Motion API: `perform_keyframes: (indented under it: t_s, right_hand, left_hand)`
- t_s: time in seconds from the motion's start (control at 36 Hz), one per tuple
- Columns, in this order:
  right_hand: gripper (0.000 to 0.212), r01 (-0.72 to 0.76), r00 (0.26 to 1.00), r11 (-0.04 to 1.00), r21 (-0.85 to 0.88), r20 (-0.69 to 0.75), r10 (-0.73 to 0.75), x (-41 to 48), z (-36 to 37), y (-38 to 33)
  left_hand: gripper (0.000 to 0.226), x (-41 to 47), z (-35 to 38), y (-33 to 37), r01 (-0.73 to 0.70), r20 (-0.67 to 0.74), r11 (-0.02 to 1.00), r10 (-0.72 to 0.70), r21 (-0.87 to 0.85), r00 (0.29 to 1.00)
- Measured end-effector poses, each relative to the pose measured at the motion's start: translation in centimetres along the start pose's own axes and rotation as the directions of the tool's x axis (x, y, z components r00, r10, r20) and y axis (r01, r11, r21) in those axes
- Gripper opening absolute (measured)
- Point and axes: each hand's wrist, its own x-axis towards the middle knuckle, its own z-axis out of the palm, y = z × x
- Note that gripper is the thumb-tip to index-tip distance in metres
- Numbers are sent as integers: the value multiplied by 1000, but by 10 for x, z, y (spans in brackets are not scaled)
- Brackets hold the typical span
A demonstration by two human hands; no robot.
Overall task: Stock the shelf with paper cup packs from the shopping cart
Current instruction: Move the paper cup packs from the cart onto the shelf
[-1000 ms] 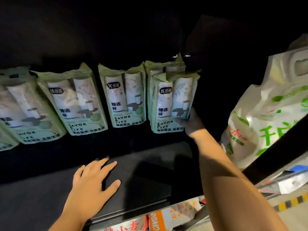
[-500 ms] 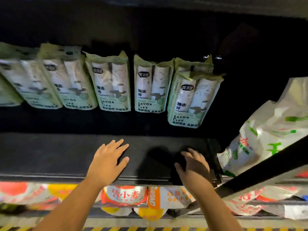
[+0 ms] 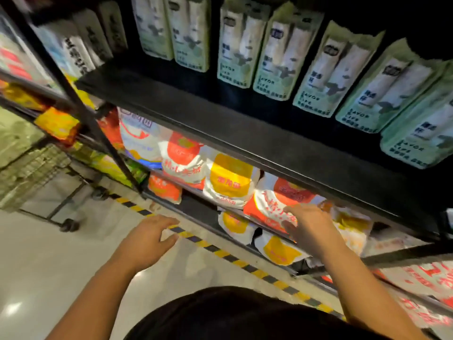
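1. A row of pale green paper cup packs [image 3: 272, 57] stood upright along the black shelf [image 3: 245, 123], side by side and leaning a little, each showing two white sleeves of cups through its front. Further left on the same level were darker packs [image 3: 81, 50], too blurred to read.
2. The shelves below held white bags with orange and yellow round labels [image 3: 230, 180], stacked and overlapping.
3. A wire shopping cart [image 3: 31, 177] stood at the far left on its wheels; its contents could not be made out.
4. The left hand [image 3: 149, 238] hung over the floor with fingers loosely spread and slightly curled, holding nothing and touching nothing.
5. The right hand [image 3: 311, 228] was open too, fingers apart, in front of the orange-labelled bags; whether it touched them could not be told.
6. The floor [image 3: 49, 266] was pale and glossy, with a yellow-and-black striped line [image 3: 220, 251] running along the foot of the shelving.
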Motion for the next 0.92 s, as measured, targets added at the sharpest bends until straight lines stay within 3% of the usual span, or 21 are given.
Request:
perform_keyframes:
  t_s: [0.17,0.31,0.47,0.61,0.81,0.92]
  right_hand:
    - [33,157,982,986,48,100,-161,28,9,-153]
    - [41,306,943,952,-8,136,-302,48,11,-240]
    - [35,444,885,892,-84,200,-421,74,-2,-339]
    - [39,548,816,835,-45,250,-522,103,-3,-413]
    - [47,598,749,801,3,355,-560,155,-3,-502]
    - [38,626,714,779,23,383,-586,206,2,-553]
  left_hand:
    - [38,-72,-66,-93,209,-122,974,-199,82,972]
    - [38,-115,-101,-137,338,-213,940,-321,48,923]
    - [40,-153,-121,-192,453,-281,890,-425,43,861]
    - [40,-168,-127,-232,555,-303,831,-536,-28,788]
    - [43,-166,-151,-294,661,-297,748,-645,-57,704]
    - [44,-149,-175,-339,707,-313,705,-685,-57,658]
